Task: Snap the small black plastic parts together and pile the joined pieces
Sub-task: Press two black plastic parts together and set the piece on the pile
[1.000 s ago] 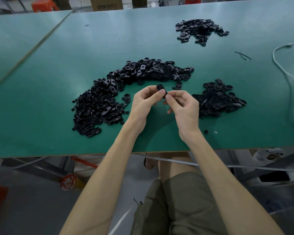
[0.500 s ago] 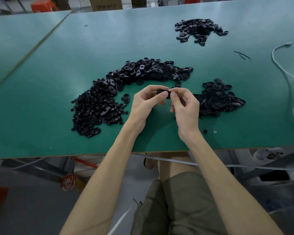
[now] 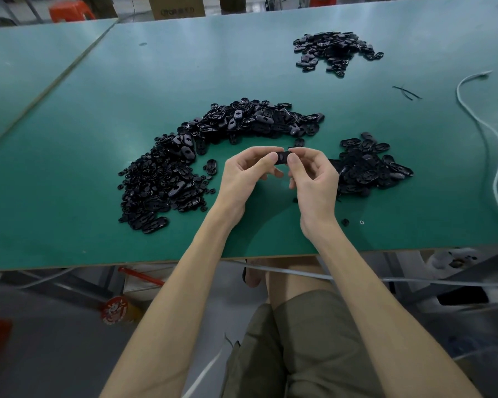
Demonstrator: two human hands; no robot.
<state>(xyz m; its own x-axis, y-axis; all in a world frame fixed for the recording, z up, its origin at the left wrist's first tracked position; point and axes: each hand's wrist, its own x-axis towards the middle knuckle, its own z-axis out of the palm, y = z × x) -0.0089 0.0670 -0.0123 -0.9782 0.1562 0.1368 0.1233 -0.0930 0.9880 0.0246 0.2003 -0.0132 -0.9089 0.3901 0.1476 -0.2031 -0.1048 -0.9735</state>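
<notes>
Both my hands pinch 1 black part (image 3: 281, 158) above table (image 3: 69, 156): left hand (image 3: 246, 175), right hand (image 3: 314, 179) thumbs squeezing, likely snapping halves. Loose pile (image 3: 184, 168) beside for reach.

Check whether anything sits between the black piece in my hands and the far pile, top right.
Only the right end of the curved heap lies on that line, low on the table; beyond it, bare surface up to the far pile. The black piece is held above it.
</notes>
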